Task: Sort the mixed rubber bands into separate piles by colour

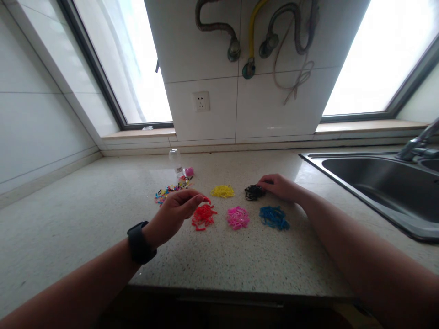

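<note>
Small rubber bands lie on the counter in piles sorted by colour. My left hand (176, 211) pinches a red rubber band (207, 200) just above the red pile (203, 216). At the black pile (253, 193), my right hand (276, 186) has its fingertips closed on the pile's right edge, apparently around a black band. A yellow pile (222, 191) sits between the hands, with a pink pile (238, 217) and a blue pile (274, 217) nearer to me. Partly hidden behind my left hand is a mixed-colour heap (168, 189).
Behind the mixed heap, a clear bottle (175, 161) stands upside down beside a pink lump (189, 172). On the right is a steel sink (370, 176) with a faucet (416, 146). The counter's front edge (240, 290) runs below my forearms.
</note>
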`<state>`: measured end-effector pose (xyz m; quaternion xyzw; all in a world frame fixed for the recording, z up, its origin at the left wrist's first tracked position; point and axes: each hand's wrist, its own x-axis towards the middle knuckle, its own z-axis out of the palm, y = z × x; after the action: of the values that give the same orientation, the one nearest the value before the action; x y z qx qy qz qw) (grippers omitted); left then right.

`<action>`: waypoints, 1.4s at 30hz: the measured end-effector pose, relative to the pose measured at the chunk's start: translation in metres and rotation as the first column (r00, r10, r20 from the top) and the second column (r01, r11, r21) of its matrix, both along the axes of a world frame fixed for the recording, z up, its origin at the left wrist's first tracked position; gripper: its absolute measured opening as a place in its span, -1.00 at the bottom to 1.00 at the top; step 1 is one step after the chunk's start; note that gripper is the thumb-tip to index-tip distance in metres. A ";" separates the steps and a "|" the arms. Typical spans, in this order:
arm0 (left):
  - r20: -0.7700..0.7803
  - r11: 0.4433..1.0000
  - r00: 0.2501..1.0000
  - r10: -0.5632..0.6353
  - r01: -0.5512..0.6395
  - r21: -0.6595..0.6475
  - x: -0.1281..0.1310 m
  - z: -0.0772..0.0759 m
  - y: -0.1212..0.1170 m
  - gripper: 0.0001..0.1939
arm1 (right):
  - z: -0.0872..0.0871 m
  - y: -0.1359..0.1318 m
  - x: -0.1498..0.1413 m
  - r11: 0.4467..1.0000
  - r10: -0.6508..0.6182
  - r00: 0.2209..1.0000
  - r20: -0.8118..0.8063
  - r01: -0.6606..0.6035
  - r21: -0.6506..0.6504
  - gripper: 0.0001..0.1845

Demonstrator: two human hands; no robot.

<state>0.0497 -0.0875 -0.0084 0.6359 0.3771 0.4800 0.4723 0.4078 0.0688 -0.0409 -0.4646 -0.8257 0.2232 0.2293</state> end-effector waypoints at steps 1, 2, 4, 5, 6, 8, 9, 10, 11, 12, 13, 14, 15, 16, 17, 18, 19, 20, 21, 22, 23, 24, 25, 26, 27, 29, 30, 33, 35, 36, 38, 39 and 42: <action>0.001 1.000 1.000 -0.010 0.010 -0.001 0.001 -0.001 -0.001 -0.70 | 0.000 0.000 0.000 1.000 0.001 1.000 0.003 -0.001 0.002 -0.68; 0.006 1.000 1.000 -0.016 0.016 -0.002 0.001 -0.001 -0.001 -0.70 | 0.000 0.000 0.000 1.000 0.003 1.000 0.005 -0.003 0.003 -0.68; 0.019 1.000 1.000 -0.022 0.022 -0.007 0.002 -0.002 -0.002 -0.69 | 0.000 -0.001 0.000 1.000 0.004 1.000 0.007 -0.004 0.003 -0.67; 0.024 1.000 0.999 -0.024 0.024 -0.009 0.002 -0.002 -0.002 -0.69 | 0.000 -0.001 0.000 1.000 0.004 1.000 0.007 -0.005 0.004 -0.67; 0.025 1.000 0.999 -0.026 0.026 -0.010 0.003 -0.002 -0.002 -0.69 | 0.000 -0.001 0.000 1.000 0.003 1.000 0.005 -0.003 0.004 -0.68; 0.020 1.000 0.999 -0.027 0.027 -0.007 0.003 -0.002 -0.002 -0.68 | 0.001 -0.001 0.000 1.000 0.001 1.000 0.000 -0.001 0.001 -0.68; 0.014 1.000 1.000 -0.026 0.026 -0.004 0.004 -0.002 -0.002 -0.68 | 0.001 -0.001 0.000 1.000 0.001 1.000 -0.002 -0.001 -0.002 -0.69; 0.009 1.000 1.000 -0.024 0.024 0.000 0.004 -0.002 -0.002 -0.68 | 0.001 -0.001 0.000 1.000 0.004 1.000 -0.002 -0.004 -0.005 -0.69; 0.005 1.000 1.000 -0.023 0.023 0.002 0.004 -0.002 -0.003 -0.68 | 0.001 -0.001 0.000 1.000 0.007 1.000 -0.001 -0.007 -0.005 -0.69; 0.004 1.000 1.000 -0.023 0.023 0.005 0.005 -0.002 -0.003 -0.68 | 0.001 -0.001 0.000 1.000 0.011 1.000 0.000 -0.011 -0.003 -0.69; 0.005 1.000 1.000 -0.025 0.025 0.005 0.005 -0.001 -0.003 -0.68 | 0.000 -0.001 0.000 1.000 0.015 1.000 0.003 -0.015 0.000 -0.69; 0.009 1.000 1.000 -0.028 0.028 0.005 0.005 -0.001 -0.004 -0.67 | 0.000 -0.001 0.000 1.000 0.016 1.000 0.005 -0.016 0.004 -0.68; 0.012 0.999 0.999 -0.034 0.034 0.004 0.006 0.000 -0.004 -0.67 | 0.000 0.000 0.000 1.000 0.016 1.000 0.008 -0.016 0.006 -0.68; 0.015 0.999 0.999 -0.039 0.039 0.003 0.006 0.001 -0.005 -0.66 | 0.000 0.000 0.000 1.000 0.013 1.000 0.011 -0.013 0.005 -0.68; 0.016 0.999 0.999 -0.043 0.043 0.003 0.007 0.001 -0.005 -0.66 | 0.000 0.000 0.000 1.000 0.010 1.000 0.013 -0.010 0.003 -0.67; 0.015 0.999 0.999 -0.046 0.046 0.004 0.007 0.002 -0.006 -0.66 | -0.001 0.001 0.000 1.000 0.007 1.000 0.016 -0.007 0.001 -0.67; 0.013 0.999 0.999 -0.048 0.048 0.007 0.007 0.003 -0.006 -0.66 | -0.001 0.001 0.000 1.000 0.004 1.000 0.017 -0.004 0.001 -0.67; 0.011 0.999 0.999 -0.047 0.047 0.011 0.007 0.003 -0.006 -0.66 | -0.001 0.001 0.000 1.000 0.002 1.000 0.018 -0.002 0.001 -0.67; 0.010 0.999 0.999 -0.046 0.046 0.013 0.007 0.003 -0.007 -0.66 | -0.002 0.001 0.000 1.000 0.001 1.000 0.019 -0.001 0.002 -0.67; 0.008 0.999 0.999 -0.044 0.044 0.013 0.007 0.003 -0.007 -0.66 | -0.002 0.001 0.000 1.000 -0.001 1.000 0.019 0.001 0.001 -0.66; 0.007 0.999 0.999 -0.042 0.042 0.010 0.007 0.003 -0.007 -0.66 | -0.002 0.001 0.000 1.000 -0.004 1.000 0.018 0.004 0.001 -0.66; 0.004 0.999 0.999 -0.039 0.039 0.008 0.007 0.004 -0.007 -0.65 | -0.002 0.001 0.001 1.000 -0.007 1.000 0.017 0.007 -0.002 -0.66; -0.001 0.999 0.999 -0.036 0.036 0.006 0.007 0.004 -0.007 -0.64 | -0.002 0.001 0.001 1.000 -0.007 1.000 0.016 0.007 -0.003 -0.66; -0.008 0.999 0.999 -0.032 0.032 0.007 0.007 0.004 -0.007 -0.63 | -0.002 0.001 0.001 1.000 -0.007 1.000 0.015 0.007 -0.004 -0.65; -0.019 1.000 0.999 -0.029 0.029 0.010 0.007 0.004 -0.007 -0.62 | -0.002 0.001 0.001 1.000 -0.007 1.000 0.015 0.007 -0.004 -0.65; -0.042 1.000 0.999 -0.021 0.022 0.018 0.007 0.005 -0.007 -0.61 | -0.001 0.001 0.001 1.000 -0.003 1.000 0.015 0.003 -0.002 -0.65; -0.052 1.000 0.998 -0.019 0.020 0.022 0.007 0.006 -0.007 -0.60 | -0.001 0.001 0.001 1.000 -0.001 1.000 0.015 0.001 -0.002 -0.64; -0.073 1.000 0.997 -0.012 0.013 0.025 0.007 0.006 -0.007 -0.58 | -0.001 0.000 0.000 1.000 0.008 1.000 0.011 -0.008 0.001 -0.65; -0.083 1.000 0.996 -0.012 0.014 0.026 0.006 0.005 -0.006 -0.58 | -0.001 0.000 0.000 1.000 0.009 1.000 0.010 -0.009 0.005 -0.65; -0.088 1.000 0.996 -0.011 0.014 0.027 0.005 0.004 -0.006 -0.59 | -0.001 0.001 0.001 1.000 0.010 1.000 0.009 -0.010 0.005 -0.65; -0.101 0.999 0.995 -0.010 0.014 0.031 0.004 0.003 -0.006 -0.60 | -0.002 0.002 0.001 1.000 0.011 1.000 0.009 -0.011 0.003 -0.65; -0.108 0.999 0.994 -0.009 0.013 0.032 0.004 0.003 -0.006 -0.60 | -0.003 0.002 0.001 1.000 0.011 1.000 0.010 -0.011 0.002 -0.65; -0.108 0.999 0.994 -0.009 0.012 0.032 0.005 0.005 -0.007 -0.60 | -0.003 0.002 0.001 1.000 0.011 1.000 0.015 -0.011 0.000 -0.65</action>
<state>0.0549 -0.0945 -0.0037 0.6704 0.3910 0.4484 0.4434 0.4090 0.0711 -0.0435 -0.4617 -0.8299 0.2211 0.2218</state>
